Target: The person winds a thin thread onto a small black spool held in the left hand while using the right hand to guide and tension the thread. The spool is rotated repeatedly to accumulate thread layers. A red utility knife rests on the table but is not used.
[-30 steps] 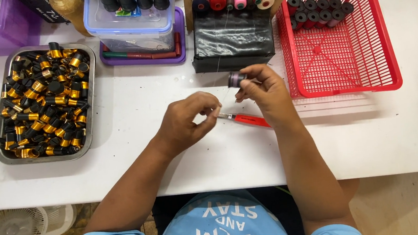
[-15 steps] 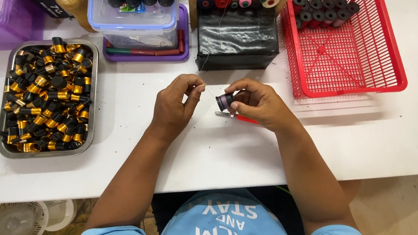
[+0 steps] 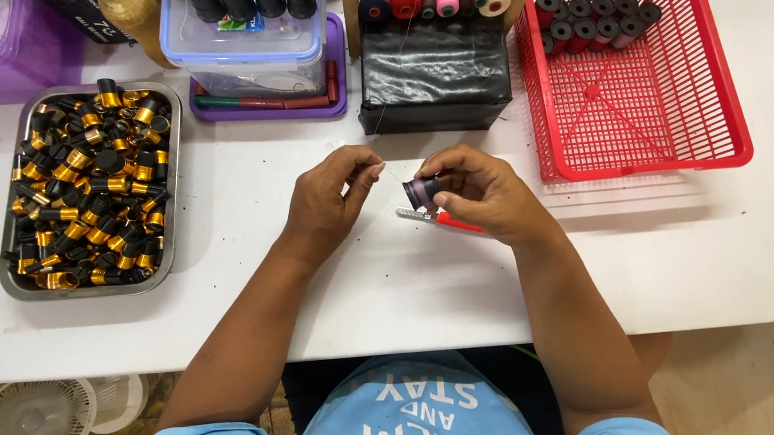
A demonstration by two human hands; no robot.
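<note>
1. Over the middle of the white table [image 3: 228, 304], the right hand [image 3: 482, 192] pinched a small dark bobbin [image 3: 420, 190], its axis roughly level, pointing left.
2. The left hand [image 3: 326, 199] sat just left of it, thumb and forefinger pressed together, apparently on a thread end too fine to confirm.
3. Red-handled snips [image 3: 438, 219] lay under the right hand.

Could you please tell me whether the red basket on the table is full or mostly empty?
Mostly empty: the red basket holds only a cluster of spools in its far corner.
</note>
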